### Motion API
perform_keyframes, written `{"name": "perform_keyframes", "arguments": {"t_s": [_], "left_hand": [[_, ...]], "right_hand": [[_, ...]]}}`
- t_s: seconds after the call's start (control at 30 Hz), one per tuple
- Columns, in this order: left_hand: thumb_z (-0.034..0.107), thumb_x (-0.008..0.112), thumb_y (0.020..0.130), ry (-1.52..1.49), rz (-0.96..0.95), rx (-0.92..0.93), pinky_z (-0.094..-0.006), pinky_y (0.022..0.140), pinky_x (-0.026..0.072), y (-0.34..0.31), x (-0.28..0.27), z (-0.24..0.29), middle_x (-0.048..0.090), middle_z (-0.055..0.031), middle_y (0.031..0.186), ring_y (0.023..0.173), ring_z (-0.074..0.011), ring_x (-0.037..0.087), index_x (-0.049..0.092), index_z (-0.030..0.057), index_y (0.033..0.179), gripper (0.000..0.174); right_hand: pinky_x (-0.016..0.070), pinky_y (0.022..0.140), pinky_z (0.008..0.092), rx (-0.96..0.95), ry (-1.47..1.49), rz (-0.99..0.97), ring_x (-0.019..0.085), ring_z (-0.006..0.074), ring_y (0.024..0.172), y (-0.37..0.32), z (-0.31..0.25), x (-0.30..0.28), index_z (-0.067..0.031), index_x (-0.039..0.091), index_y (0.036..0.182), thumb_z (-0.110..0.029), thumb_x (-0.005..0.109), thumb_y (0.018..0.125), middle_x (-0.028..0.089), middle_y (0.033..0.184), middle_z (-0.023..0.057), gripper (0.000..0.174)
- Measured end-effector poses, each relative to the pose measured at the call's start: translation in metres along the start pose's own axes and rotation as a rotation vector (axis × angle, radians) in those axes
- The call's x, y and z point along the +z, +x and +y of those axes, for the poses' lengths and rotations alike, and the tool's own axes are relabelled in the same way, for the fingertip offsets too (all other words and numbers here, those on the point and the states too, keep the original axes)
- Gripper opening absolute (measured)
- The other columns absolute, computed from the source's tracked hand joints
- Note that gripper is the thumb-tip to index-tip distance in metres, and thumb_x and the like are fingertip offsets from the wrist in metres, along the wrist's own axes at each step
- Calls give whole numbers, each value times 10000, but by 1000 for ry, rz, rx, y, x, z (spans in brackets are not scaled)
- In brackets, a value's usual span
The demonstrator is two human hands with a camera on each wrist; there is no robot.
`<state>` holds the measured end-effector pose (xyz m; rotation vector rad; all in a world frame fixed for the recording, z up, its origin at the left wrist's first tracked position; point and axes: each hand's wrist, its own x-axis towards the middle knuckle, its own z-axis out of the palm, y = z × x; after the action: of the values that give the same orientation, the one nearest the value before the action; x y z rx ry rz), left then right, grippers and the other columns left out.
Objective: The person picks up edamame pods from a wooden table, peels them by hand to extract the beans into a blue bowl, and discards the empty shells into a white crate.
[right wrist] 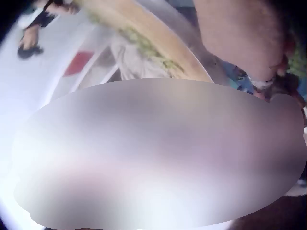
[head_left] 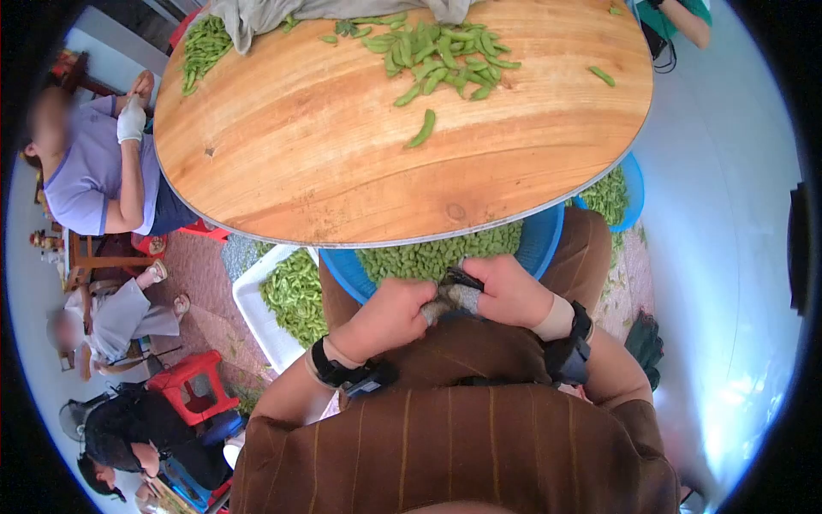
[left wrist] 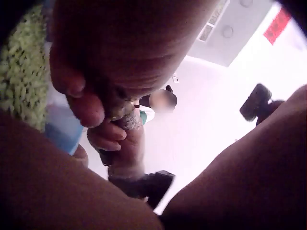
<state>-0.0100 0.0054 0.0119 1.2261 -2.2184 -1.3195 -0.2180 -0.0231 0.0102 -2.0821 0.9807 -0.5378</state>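
Note:
Both hands meet above the lap, near a blue basket (head_left: 550, 244) of shelled green beans (head_left: 441, 257). The left hand (head_left: 385, 319) has its fingers curled, gripping speckled grey material (head_left: 435, 310) at its thumb side. Opposite it, the right hand (head_left: 514, 295) is curled round a small dark item (head_left: 463, 277), with more grey material at its thumb. In the left wrist view the left hand (left wrist: 115, 52) is close to the right hand (left wrist: 127, 148), with grey material (left wrist: 132, 121) between them. The right wrist view is mostly blurred; exactly what the fingertips hold is hidden.
A round wooden table (head_left: 342, 163) with loose pods (head_left: 445, 51) and a grey cloth (head_left: 257, 19) stands ahead. A white tray (head_left: 250, 301) of pods is at the left, another blue basket (head_left: 634, 190) at the right. Several people and a red stool (head_left: 195, 385) are left.

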Motion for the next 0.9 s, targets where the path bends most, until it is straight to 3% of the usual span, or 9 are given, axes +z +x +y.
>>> {"name": "perform_keyframes", "arguments": {"t_s": [0.07, 0.2, 0.27, 0.37, 0.43, 0.53, 0.6, 0.67, 0.9], "left_hand": [[97, 531, 891, -340, -97, -137, -243, 493, 473, -4, -6, 10, 623, -49, 693, 537, -98, 581, 607, 21, 878, 109], [128, 501, 922, -841, -191, -308, -194, 502, 456, -24, -20, 3, 620, -3, 730, 564, -59, 556, 610, 36, 1006, 166], [150, 574, 876, -818, -49, -413, -228, 507, 462, -41, -32, 1, 630, -42, 735, 567, -89, 562, 620, 14, 994, 187], [165, 643, 791, 31, 36, -252, -307, 544, 485, -71, -45, -30, 634, -117, 752, 590, -197, 601, 631, 11, 904, 191], [179, 697, 711, 760, 74, -551, -362, 599, 491, -84, -53, -13, 622, -171, 773, 666, -308, 616, 621, 21, 810, 202], [197, 736, 725, 320, 114, -281, -363, 698, 512, -64, -60, 9, 641, -178, 897, 789, -298, 638, 609, 9, 913, 294], [164, 688, 811, -599, 117, -176, -331, 775, 515, -38, -45, 33, 622, -132, 1067, 903, -219, 634, 553, -8, 1103, 365], [129, 641, 862, -945, -15, -42, -299, 821, 504, -5, -36, 56, 575, -85, 1167, 998, -162, 586, 484, 3, 1221, 411], [185, 598, 901, -1065, -231, -108, -257, 813, 483, 45, -15, 67, 610, -27, 1047, 936, -106, 569, 538, 62, 1164, 296]], "right_hand": [[460, 495, 331, 399, 481, -346, 590, 215, 527, 4, -4, -12, -23, 538, 777, -172, 624, 807, 597, 633, 117, 175], [432, 486, 249, 324, 643, -434, 533, 83, 528, 5, -8, -15, -58, 584, 821, -230, 640, 839, 565, 612, 34, 182], [468, 554, 371, -82, 87, -268, 583, 266, 594, 5, -1, 1, -40, 588, 839, -185, 637, 796, 572, 660, 124, 159], [467, 601, 438, -157, -127, -204, 581, 360, 664, 10, -13, -8, -32, 580, 856, -151, 617, 780, 574, 706, 168, 146], [462, 616, 459, -127, -105, -183, 574, 386, 692, 16, -32, -22, -29, 574, 868, -134, 603, 780, 576, 725, 180, 140], [461, 621, 465, -81, -166, 167, 577, 379, 685, 44, -46, -38, -17, 549, 868, -143, 600, 792, 569, 715, 192, 156], [467, 603, 464, 54, -357, 416, 592, 374, 672, 71, -47, -48, 0, 536, 849, -158, 611, 793, 581, 698, 196, 184], [471, 600, 463, 158, -430, 469, 598, 374, 673, 101, -41, -48, 5, 534, 837, -166, 620, 788, 587, 692, 199, 197], [486, 623, 454, 251, -446, 475, 607, 381, 685, 137, -21, -52, 12, 543, 756, -204, 669, 721, 603, 684, 201, 253]]}}
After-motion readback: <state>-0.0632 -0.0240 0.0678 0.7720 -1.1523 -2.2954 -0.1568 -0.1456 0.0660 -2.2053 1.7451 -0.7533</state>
